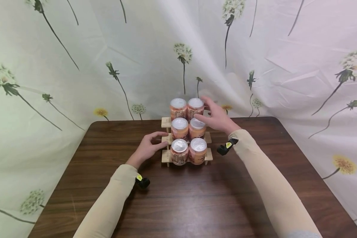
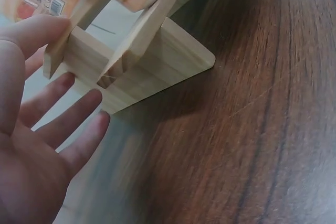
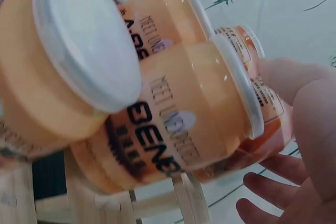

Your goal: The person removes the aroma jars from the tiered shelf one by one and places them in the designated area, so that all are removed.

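Note:
A stepped wooden rack [image 1: 166, 156] carries peach-coloured jars with clear lids, two on each of its three tiers. My left hand [image 1: 147, 147] is at the rack's left side. In the left wrist view its thumb [image 2: 44, 30] lies at the end of a wooden slat, with the other fingers stretched out below. My right hand [image 1: 218, 117] is beside the back right jar [image 1: 195, 108], thumb above the middle right jar [image 1: 197, 129]. The right wrist view shows its fingers spread beside the back jar [image 3: 275, 124], whose far side is hidden; contact is hard to tell.
The rack stands near the back edge of a dark wooden table [image 1: 178, 205]. Behind the table and along both sides hangs a pale cloth [image 1: 148, 59] printed with dandelions. The front left jar [image 1: 179, 153] and front right jar [image 1: 198, 152] sit on the lowest tier.

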